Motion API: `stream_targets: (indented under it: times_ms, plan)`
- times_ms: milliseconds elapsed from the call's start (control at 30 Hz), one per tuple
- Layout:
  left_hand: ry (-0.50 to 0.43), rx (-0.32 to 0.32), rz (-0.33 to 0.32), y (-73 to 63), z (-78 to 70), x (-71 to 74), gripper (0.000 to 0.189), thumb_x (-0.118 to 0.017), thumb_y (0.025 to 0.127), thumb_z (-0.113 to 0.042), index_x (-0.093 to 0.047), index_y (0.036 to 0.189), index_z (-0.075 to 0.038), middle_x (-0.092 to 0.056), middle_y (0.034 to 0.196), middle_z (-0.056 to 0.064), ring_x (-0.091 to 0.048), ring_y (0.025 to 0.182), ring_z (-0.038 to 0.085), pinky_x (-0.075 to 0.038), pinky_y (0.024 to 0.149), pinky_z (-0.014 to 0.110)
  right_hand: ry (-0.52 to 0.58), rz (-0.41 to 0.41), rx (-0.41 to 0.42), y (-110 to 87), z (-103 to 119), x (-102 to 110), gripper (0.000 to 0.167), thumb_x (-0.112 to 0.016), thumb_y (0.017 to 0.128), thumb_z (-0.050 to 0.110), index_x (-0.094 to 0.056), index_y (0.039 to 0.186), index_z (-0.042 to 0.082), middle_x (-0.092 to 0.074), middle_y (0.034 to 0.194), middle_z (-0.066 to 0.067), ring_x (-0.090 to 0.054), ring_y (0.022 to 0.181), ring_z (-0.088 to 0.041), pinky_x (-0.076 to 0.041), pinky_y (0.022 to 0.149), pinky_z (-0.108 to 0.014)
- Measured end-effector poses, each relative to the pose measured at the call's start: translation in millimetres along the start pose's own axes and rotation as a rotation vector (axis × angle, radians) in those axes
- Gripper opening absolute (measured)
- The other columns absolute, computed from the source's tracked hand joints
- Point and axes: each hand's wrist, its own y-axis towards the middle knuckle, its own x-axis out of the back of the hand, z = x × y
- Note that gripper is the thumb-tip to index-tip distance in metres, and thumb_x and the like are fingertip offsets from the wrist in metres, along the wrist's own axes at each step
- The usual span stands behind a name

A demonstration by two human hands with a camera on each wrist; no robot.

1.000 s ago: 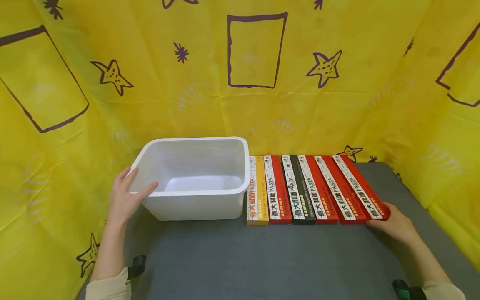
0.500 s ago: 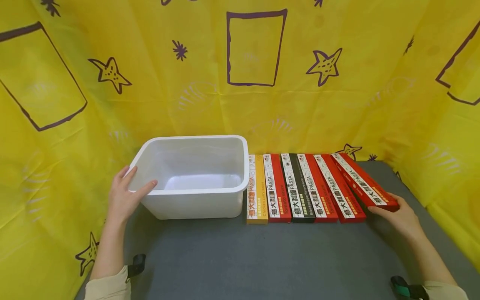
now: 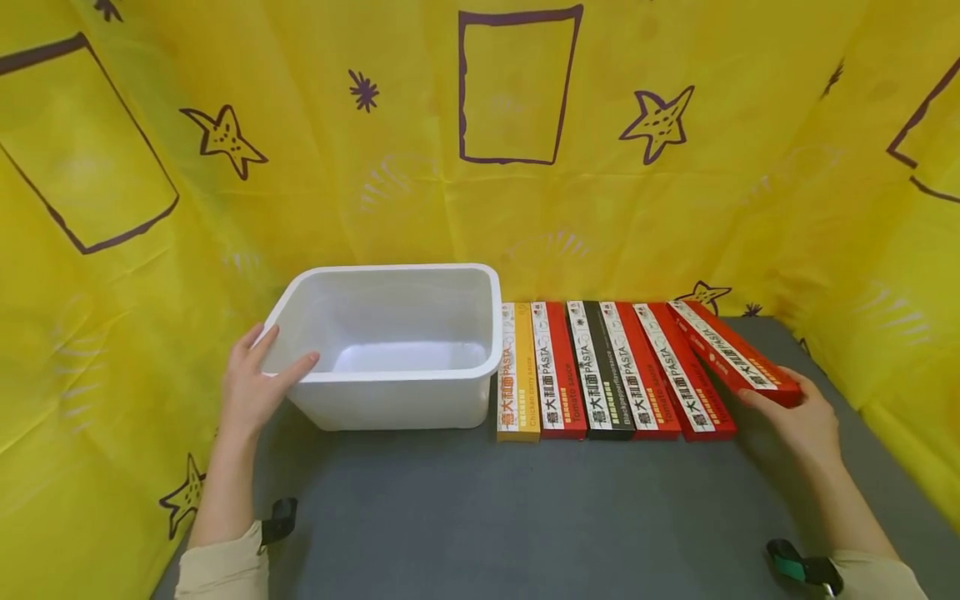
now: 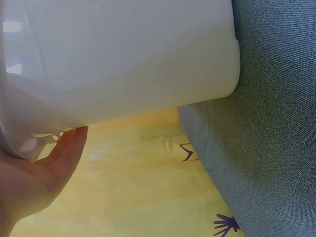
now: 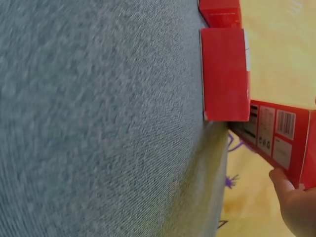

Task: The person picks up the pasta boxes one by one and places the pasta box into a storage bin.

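A white plastic bin stands at the left of the table, its inside bare. My left hand grips its left rim, the thumb inside and fingers outside; the left wrist view shows fingers curled under the rim. At the far right, my right hand holds the near end of a red pasta box. That end is raised off the table and the far end is lower. In the right wrist view the barcode side of the held pasta box shows, with a thumb or finger at its edge.
Beside the bin lie a yellow pasta box, a black one and several red ones, such as the red pasta box, in a row. A yellow patterned curtain encloses the grey table behind and at the sides.
My right hand has lifted the near end of the rightmost red pasta box off the table and tilted it up. The left hand keeps its place on the bin rim.
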Motion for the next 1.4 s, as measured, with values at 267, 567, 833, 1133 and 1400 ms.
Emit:
stream_targets:
  times_ms: [267,567,833,1133,1400]
  plan:
    - [-0.007,-0.009,-0.012,2.6,-0.5,-2.0,0.084,-0.069,0.087,-0.043,-0.032,0.152,-0.006,-0.019,0.159,0.017,-0.019,0.141,0.046,-0.019,0.106,0.069,0.182,-0.09,-0.103,-0.5,9,1,0.079,-0.072,0.085,0.044,-0.036,0.152,0.021,-0.041,0.143,-0.02,-0.045,0.101,-0.018,-0.04,0.063,-0.008]
    - [0.004,-0.022,-0.025,2.2,0.2,-4.1,0.083,-0.071,0.086,-0.04,-0.034,0.15,-0.003,-0.022,0.157,0.02,-0.022,0.139,0.047,-0.021,0.107,0.066,0.511,-0.207,-0.201,-6.2,19,1,0.068,-0.083,0.078,0.027,-0.053,0.14,0.027,-0.051,0.124,0.003,-0.046,0.092,-0.003,-0.043,0.061,-0.005]
    - [-0.001,-0.023,-0.028,1.6,-1.0,-4.2,0.083,-0.071,0.085,-0.04,-0.034,0.15,-0.003,-0.022,0.157,0.02,-0.022,0.139,0.047,-0.021,0.107,0.066,0.764,-0.344,-0.167,-15.6,36,8,0.052,-0.081,0.078,0.009,-0.064,0.125,0.022,-0.056,0.105,0.01,-0.05,0.09,-0.005,-0.045,0.059,-0.006]
    - [-0.006,-0.021,-0.037,0.5,0.5,-2.1,0.083,-0.071,0.086,-0.039,-0.034,0.15,-0.003,-0.022,0.157,0.019,-0.022,0.139,0.047,-0.021,0.107,0.066,1.043,-0.276,0.037,-26.8,72,2,0.045,-0.072,0.079,-0.011,-0.067,0.12,0.008,-0.061,0.11,-0.002,-0.055,0.096,-0.013,-0.051,0.069,-0.011]
    - [-0.002,-0.021,-0.04,1.8,1.2,-1.9,0.083,-0.072,0.085,-0.04,-0.035,0.15,-0.004,-0.022,0.157,0.019,-0.022,0.139,0.047,-0.021,0.107,0.066,1.305,-0.007,0.279,-37.7,100,-9,0.038,-0.058,0.088,-0.015,-0.063,0.123,-0.002,-0.058,0.118,-0.011,-0.057,0.105,-0.019,-0.055,0.077,-0.023]
